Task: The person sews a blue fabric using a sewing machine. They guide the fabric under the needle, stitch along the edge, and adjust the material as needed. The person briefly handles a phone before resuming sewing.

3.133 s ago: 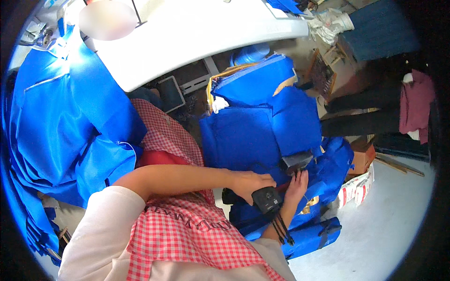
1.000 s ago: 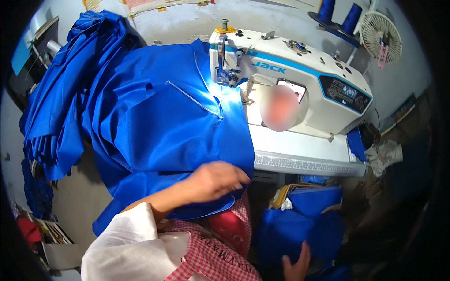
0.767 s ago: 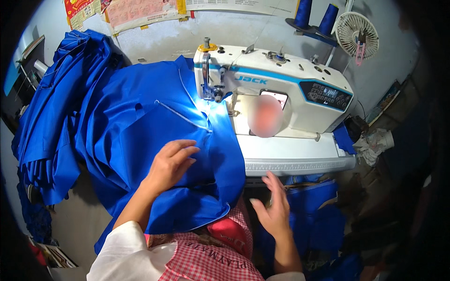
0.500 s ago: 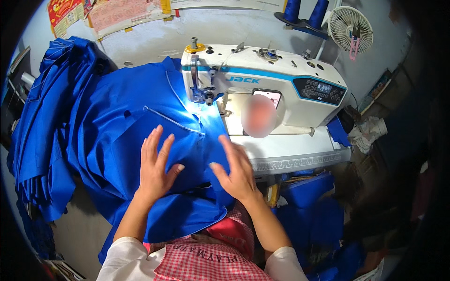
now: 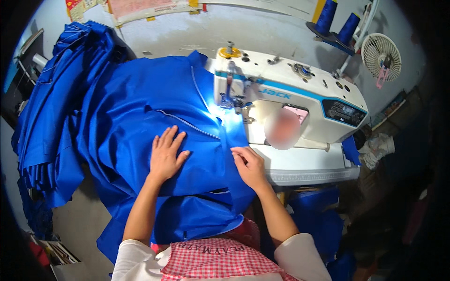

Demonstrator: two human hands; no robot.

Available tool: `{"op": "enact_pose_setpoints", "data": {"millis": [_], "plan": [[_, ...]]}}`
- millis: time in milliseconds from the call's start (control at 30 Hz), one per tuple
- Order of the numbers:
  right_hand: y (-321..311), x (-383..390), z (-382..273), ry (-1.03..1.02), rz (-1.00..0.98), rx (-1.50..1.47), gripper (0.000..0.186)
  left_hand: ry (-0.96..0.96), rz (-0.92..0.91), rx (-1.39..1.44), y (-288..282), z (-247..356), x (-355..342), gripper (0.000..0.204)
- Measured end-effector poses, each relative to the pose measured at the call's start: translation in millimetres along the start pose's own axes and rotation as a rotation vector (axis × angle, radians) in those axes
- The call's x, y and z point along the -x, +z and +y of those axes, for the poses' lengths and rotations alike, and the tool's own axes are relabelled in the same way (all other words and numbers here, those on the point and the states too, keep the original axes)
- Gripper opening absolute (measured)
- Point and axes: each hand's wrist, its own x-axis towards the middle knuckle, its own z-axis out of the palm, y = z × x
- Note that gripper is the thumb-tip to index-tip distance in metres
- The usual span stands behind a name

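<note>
My left hand [image 5: 166,154] lies palm down with fingers apart on the blue fabric [image 5: 131,117]. My right hand [image 5: 249,165] pinches the fabric's right edge in front of the needle area. The fabric has white stitched lines and runs under the lit head of the white-and-teal sewing machine [image 5: 290,86]. Beside the needle, a phone [image 5: 295,112] is on the machine bed, mostly behind a blurred patch. My red checked apron shows at the bottom.
More blue cloth [image 5: 47,131] is bunched at the left. Blue thread cones [image 5: 323,18] and a small white fan [image 5: 379,54] are at the back right. A ruler strip [image 5: 309,175] runs along the front edge. Blue pieces [image 5: 314,220] lie below, and a box [image 5: 61,260] stands lower left.
The view has turned from the pile below to the machine. My hands have come onto the fabric; the left settled flat, while the right closed on the fabric's edge.
</note>
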Motion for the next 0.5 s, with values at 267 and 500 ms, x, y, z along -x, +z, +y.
{"op": "enact_pose_setpoints", "data": {"millis": [267,500], "plan": [[-9,49,5,0.218,0.308,-0.195,0.020,0.012,-0.014,-0.009,-3,-5,1,0.053],[-17,131,13,0.615,0.235,-0.130,0.023,0.222,0.109,0.022,-6,7,0,0.048]]}}
